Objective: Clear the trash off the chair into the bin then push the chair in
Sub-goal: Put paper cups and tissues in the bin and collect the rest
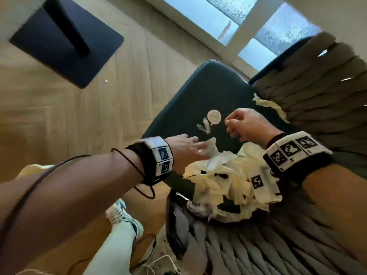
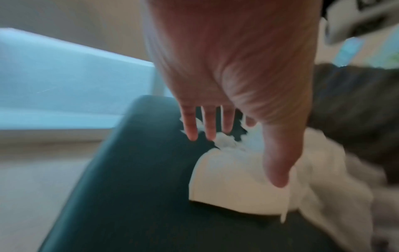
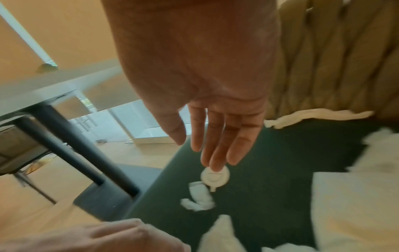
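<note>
A chair with a dark green seat (image 1: 208,90) and a woven rope back (image 1: 317,86) holds the trash. A big pile of crumpled white paper (image 1: 228,179) covers the seat's near side. Farther in lie a round white lid (image 1: 214,116), a small crumpled wrapper (image 1: 204,127) and a twisted tissue strip (image 1: 271,108) against the back. My left hand (image 1: 195,143) reaches over the seat edge with straight fingers, touching the pile's edge (image 2: 226,143). My right hand (image 3: 198,150) hovers just above the lid (image 3: 214,177), fingers relaxed and holding nothing.
A black table base with its post (image 1: 65,38) stands on the wooden floor to the left. A dark bag-like thing (image 1: 176,225) sits below the seat's near corner. A window runs along the far wall. My leg and shoe (image 1: 123,217) are beside the chair.
</note>
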Tool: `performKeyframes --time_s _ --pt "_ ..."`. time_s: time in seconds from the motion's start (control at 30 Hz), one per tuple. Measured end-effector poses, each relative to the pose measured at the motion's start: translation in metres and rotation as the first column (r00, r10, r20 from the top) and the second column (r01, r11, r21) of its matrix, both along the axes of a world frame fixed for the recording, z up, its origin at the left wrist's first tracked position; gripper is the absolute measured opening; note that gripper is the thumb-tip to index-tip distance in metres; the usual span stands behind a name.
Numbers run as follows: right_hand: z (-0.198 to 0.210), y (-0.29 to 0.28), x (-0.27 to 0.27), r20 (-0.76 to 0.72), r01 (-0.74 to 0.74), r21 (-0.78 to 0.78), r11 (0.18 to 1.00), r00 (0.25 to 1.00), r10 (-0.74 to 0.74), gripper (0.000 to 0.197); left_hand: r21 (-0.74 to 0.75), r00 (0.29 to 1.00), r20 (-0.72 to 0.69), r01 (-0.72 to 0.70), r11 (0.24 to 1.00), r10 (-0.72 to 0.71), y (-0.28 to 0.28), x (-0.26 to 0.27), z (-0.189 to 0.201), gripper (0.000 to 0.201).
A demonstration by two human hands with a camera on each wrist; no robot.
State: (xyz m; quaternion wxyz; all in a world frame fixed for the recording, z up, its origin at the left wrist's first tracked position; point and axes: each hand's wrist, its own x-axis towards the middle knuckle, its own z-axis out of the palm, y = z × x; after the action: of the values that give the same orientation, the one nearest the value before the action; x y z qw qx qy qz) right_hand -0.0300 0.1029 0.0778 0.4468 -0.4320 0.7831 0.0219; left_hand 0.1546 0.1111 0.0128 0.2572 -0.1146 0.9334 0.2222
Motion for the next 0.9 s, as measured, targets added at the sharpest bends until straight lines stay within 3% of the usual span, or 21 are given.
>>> performKeyframes --time_s 0.1,0.2,0.37,0.5,0.6,0.73,0.8,0.9 --pt "-0.013 0.028 -0.044 0.007 0.028 0.036 0.999 1.0 -0.029 0.01 -0.068 0.96 0.051 0.277 0.958 -0.274 0.008 -0.034 -0.021 0.105" --pt "-0.03 0.053 -0.06 0.064 0.0 0.045 0.999 0.998 -0.003 0.01 -0.11 0.923 0.098 0.381 0.918 -0.371 0.016 -0.049 -0.036 0.116" --pt "-0.046 0.079 -0.062 0.107 -0.025 0.034 0.999 0.994 0.022 0.019 -0.182 0.923 0.079 0.384 0.905 -0.376 0.018 -0.057 -0.043 0.077" --pt "-0.042 0.096 -0.068 -0.011 -0.07 -0.017 0.997 0.997 0.07 0.031 -0.142 0.982 0.069 0.187 0.972 -0.178 0.017 -0.057 -0.037 0.07" --pt "-0.043 0.112 -0.067 -0.121 -0.18 -0.075 0.981 0.978 0.17 0.057 -0.084 0.994 0.084 -0.069 0.994 0.076 0.009 -0.049 -0.024 0.076" --pt "-0.064 0.125 -0.051 -0.139 -0.261 0.109 0.959 0.952 0.274 0.094 -0.025 0.938 0.008 -0.346 0.938 0.346 0.004 -0.026 -0.007 0.078" --pt "-0.08 0.125 -0.044 -0.168 -0.268 0.144 0.953 0.942 0.29 0.094 0.006 0.897 -0.051 -0.44 0.898 0.44 0.006 -0.015 -0.003 0.079" --pt "-0.095 0.121 -0.041 -0.273 -0.234 0.03 0.972 0.933 0.233 0.07 0.067 0.829 -0.089 -0.548 0.834 0.552 0.013 -0.012 0.006 0.081"
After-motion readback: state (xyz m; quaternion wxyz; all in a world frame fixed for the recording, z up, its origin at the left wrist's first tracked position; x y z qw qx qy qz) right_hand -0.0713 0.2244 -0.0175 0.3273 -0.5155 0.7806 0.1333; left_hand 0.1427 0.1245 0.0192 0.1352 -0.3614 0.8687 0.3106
